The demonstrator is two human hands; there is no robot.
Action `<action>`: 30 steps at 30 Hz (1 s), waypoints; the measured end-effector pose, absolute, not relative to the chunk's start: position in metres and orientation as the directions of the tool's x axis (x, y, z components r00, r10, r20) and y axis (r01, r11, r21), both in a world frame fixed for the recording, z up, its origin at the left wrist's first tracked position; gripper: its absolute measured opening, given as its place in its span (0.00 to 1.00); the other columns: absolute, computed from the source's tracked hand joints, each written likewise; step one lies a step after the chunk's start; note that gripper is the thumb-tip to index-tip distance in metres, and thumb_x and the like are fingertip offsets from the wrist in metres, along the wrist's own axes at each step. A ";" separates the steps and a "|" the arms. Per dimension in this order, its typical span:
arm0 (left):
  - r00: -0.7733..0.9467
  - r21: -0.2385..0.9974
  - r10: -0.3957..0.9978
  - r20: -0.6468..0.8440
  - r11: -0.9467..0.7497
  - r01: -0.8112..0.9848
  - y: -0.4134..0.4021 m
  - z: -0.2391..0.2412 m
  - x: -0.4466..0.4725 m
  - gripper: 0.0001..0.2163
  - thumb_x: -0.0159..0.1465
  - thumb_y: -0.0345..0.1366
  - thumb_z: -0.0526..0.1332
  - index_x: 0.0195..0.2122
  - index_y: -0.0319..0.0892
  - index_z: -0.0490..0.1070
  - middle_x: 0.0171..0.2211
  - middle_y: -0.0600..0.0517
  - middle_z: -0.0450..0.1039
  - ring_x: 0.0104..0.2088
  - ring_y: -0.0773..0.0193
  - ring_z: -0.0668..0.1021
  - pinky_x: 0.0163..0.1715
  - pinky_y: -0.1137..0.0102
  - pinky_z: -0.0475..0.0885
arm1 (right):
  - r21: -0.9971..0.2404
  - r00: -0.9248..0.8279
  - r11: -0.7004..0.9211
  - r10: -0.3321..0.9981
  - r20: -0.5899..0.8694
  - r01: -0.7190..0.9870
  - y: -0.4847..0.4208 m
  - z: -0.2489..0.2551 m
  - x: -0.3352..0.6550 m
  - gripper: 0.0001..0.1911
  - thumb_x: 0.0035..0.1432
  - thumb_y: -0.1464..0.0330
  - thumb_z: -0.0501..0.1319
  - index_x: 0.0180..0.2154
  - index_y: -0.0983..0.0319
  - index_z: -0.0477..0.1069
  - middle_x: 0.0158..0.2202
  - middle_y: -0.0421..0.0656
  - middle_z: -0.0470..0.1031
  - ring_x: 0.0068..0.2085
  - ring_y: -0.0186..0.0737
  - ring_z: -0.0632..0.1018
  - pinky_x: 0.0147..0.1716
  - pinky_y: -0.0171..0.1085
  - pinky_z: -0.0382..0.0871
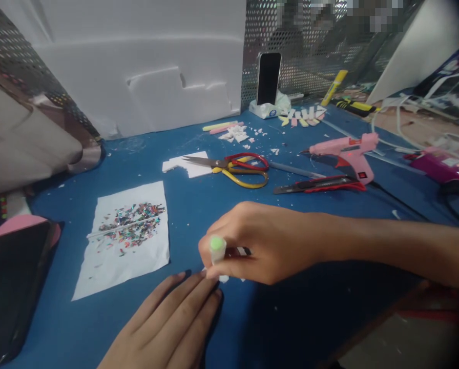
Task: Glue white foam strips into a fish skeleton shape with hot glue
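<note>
My right hand (268, 241) is closed around a glue stick with a pale green end (216, 247), holding it upright with its lower end on a small white piece (224, 278) on the blue table (199, 205). My left hand (168, 323) lies flat on the table just below it, fingers stretched out and together, their tips touching the small white piece's edge. A white paper sheet (125, 238) with a heap of colourful glitter flakes (131, 223) lies to the left of both hands.
Scissors with red and yellow handles (233, 166) lie on white foam scraps behind my hands. A pink glue gun (345, 154) and a red utility knife (321, 184) sit to the right. A phone (268, 78) stands at the back. A dark case (10, 287) lies at far left.
</note>
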State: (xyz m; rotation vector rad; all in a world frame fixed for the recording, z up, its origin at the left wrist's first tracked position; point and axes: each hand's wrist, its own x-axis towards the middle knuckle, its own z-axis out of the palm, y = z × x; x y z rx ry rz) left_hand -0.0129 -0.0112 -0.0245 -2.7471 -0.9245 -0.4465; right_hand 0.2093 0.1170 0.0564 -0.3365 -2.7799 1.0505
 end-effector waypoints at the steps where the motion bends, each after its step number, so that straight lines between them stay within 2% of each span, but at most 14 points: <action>1: 0.753 -0.101 0.555 0.354 -0.778 0.620 -0.011 -0.025 -0.013 0.22 0.61 0.24 0.57 0.57 0.39 0.67 0.58 0.49 0.69 0.60 0.57 0.69 0.66 0.60 0.55 | -0.662 -0.966 0.735 0.252 0.060 0.151 0.117 0.055 0.208 0.07 0.63 0.72 0.58 0.32 0.66 0.70 0.33 0.41 0.77 0.35 0.31 0.75 0.35 0.30 0.61; 5: 0.726 -0.062 0.569 0.386 -0.769 0.636 -0.009 -0.022 -0.008 0.20 0.62 0.23 0.54 0.55 0.37 0.69 0.56 0.49 0.71 0.58 0.59 0.71 0.66 0.60 0.52 | -0.651 -0.973 0.747 0.226 0.057 0.135 0.117 0.052 0.205 0.06 0.62 0.73 0.58 0.31 0.65 0.69 0.33 0.41 0.77 0.35 0.32 0.75 0.35 0.31 0.62; 9: 0.722 -0.057 0.567 0.396 -0.770 0.635 -0.008 -0.015 -0.005 0.17 0.62 0.24 0.53 0.51 0.39 0.71 0.52 0.52 0.75 0.54 0.62 0.74 0.64 0.64 0.55 | -0.634 -0.970 0.761 0.233 0.068 0.138 0.117 0.051 0.205 0.06 0.63 0.72 0.58 0.32 0.65 0.70 0.32 0.42 0.77 0.34 0.32 0.75 0.34 0.31 0.62; 12: 0.730 -0.058 0.571 0.375 -0.772 0.633 -0.009 -0.010 -0.003 0.19 0.61 0.24 0.52 0.52 0.39 0.71 0.55 0.51 0.73 0.56 0.62 0.72 0.64 0.64 0.55 | -0.628 -0.960 0.758 0.274 0.061 0.176 0.118 0.061 0.210 0.10 0.64 0.69 0.58 0.32 0.67 0.73 0.30 0.42 0.76 0.29 0.30 0.72 0.31 0.31 0.61; 14: 0.728 -0.045 0.587 0.355 -0.766 0.641 -0.010 -0.007 -0.002 0.20 0.61 0.25 0.52 0.53 0.39 0.71 0.56 0.52 0.72 0.57 0.62 0.71 0.64 0.64 0.54 | -0.645 -0.937 0.748 0.320 0.142 0.157 0.117 0.075 0.215 0.11 0.64 0.67 0.58 0.33 0.67 0.74 0.30 0.42 0.76 0.28 0.29 0.71 0.31 0.31 0.61; 17: 0.720 -0.039 0.601 0.348 -0.757 0.652 -0.010 -0.002 0.001 0.18 0.63 0.28 0.52 0.53 0.41 0.71 0.55 0.54 0.73 0.56 0.63 0.71 0.64 0.66 0.53 | -0.670 -0.849 0.739 0.396 0.350 0.068 0.115 0.093 0.226 0.11 0.65 0.66 0.58 0.36 0.67 0.74 0.34 0.41 0.76 0.32 0.28 0.72 0.32 0.30 0.62; 19: 0.721 -0.050 0.606 0.337 -0.753 0.656 -0.009 0.000 0.003 0.18 0.64 0.29 0.52 0.53 0.42 0.71 0.55 0.54 0.73 0.55 0.63 0.72 0.64 0.66 0.53 | -0.670 -0.815 0.740 0.427 0.391 0.067 0.114 0.098 0.235 0.10 0.65 0.67 0.58 0.37 0.67 0.74 0.35 0.40 0.75 0.32 0.27 0.72 0.31 0.29 0.63; 24: 0.721 -0.035 0.593 0.358 -0.764 0.645 -0.010 -0.004 0.002 0.19 0.64 0.28 0.52 0.55 0.41 0.70 0.56 0.52 0.71 0.56 0.61 0.70 0.63 0.64 0.53 | -0.584 -0.840 0.798 0.415 0.351 0.150 0.112 0.084 0.261 0.08 0.67 0.69 0.56 0.44 0.64 0.72 0.41 0.40 0.76 0.33 0.25 0.75 0.35 0.27 0.65; 27: 0.727 -0.040 0.592 0.347 -0.765 0.642 -0.010 -0.009 -0.002 0.22 0.62 0.24 0.52 0.57 0.40 0.68 0.59 0.49 0.67 0.58 0.58 0.68 0.62 0.62 0.57 | -0.547 -0.818 0.788 0.495 0.291 0.283 0.108 0.072 0.282 0.07 0.66 0.70 0.56 0.43 0.61 0.71 0.39 0.39 0.76 0.37 0.28 0.77 0.38 0.28 0.65; 30: 0.730 -0.045 0.609 0.310 -0.758 0.651 -0.010 -0.013 -0.004 0.24 0.61 0.25 0.53 0.59 0.41 0.65 0.60 0.45 0.63 0.58 0.54 0.67 0.57 0.59 0.65 | -0.581 -0.748 0.720 0.608 0.265 0.380 0.102 0.058 0.302 0.08 0.64 0.68 0.59 0.46 0.60 0.70 0.44 0.41 0.76 0.44 0.34 0.78 0.43 0.32 0.68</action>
